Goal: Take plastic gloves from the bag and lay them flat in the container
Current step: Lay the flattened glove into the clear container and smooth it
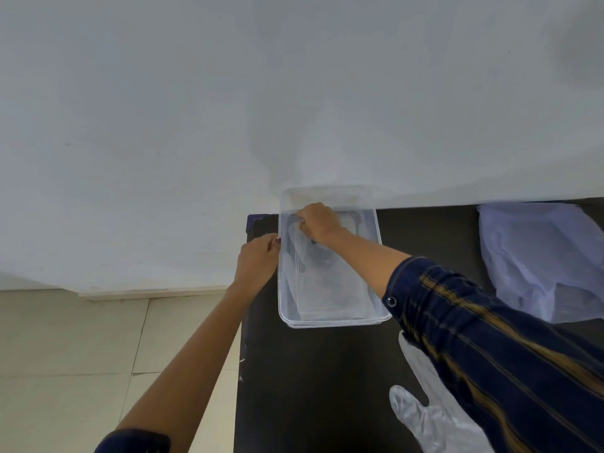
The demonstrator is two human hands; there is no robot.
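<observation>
- Inside the clear container (330, 317), at centre frame: thin plastic gloves (330, 289) lying flat, reaching from the near wall toward the far end.
- At the gloves' 12 o'clock end: right hand (318, 222), fingers curled and pinched on the film, down within the container walls.
- At 9 o'clock, outside the container's left wall: left hand (256, 261), fingertips touching the rim; fingers bent, exact hold unclear.
- At 5 o'clock on the black table (310, 387): spare glove (421, 416), partly under the plaid sleeve (490, 338).
- At 3 o'clock, well apart: crumpled bag (542, 259).
</observation>
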